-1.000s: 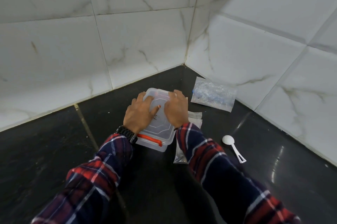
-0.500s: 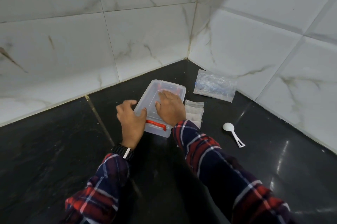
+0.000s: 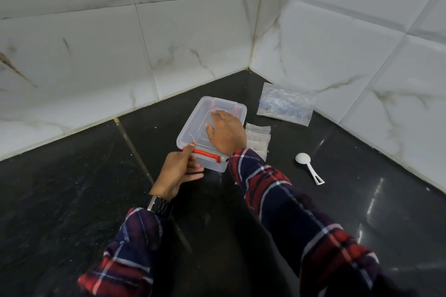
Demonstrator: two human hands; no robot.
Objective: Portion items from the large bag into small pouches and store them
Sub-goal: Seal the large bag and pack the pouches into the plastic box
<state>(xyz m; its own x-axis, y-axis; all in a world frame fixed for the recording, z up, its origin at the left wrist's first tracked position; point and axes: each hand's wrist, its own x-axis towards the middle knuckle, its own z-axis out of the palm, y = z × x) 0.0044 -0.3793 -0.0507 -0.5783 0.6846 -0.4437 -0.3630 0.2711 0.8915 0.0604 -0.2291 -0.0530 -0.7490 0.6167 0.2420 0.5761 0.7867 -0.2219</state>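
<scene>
A clear plastic storage box (image 3: pixel 193 125) with its lid on sits on the dark counter near the corner. My right hand (image 3: pixel 225 136) presses flat on the lid. My left hand (image 3: pixel 179 170) is at the box's near end, thumb on the orange latch (image 3: pixel 205 152) and fingers curled under the rim. A stack of small clear pouches (image 3: pixel 259 137) lies right of the box, partly behind my right wrist. The large clear bag (image 3: pixel 284 104) with bluish contents lies by the right wall.
A white plastic scoop (image 3: pixel 307 165) lies on the counter to the right. White marble-look tiled walls (image 3: pixel 193 31) meet in a corner just behind the box. The black stone counter (image 3: pixel 72 188) stretches left and toward me.
My left hand left the lid and box side and came round to the near orange latch. My right hand stayed pressing on the lid. The camera view shifted slightly.
</scene>
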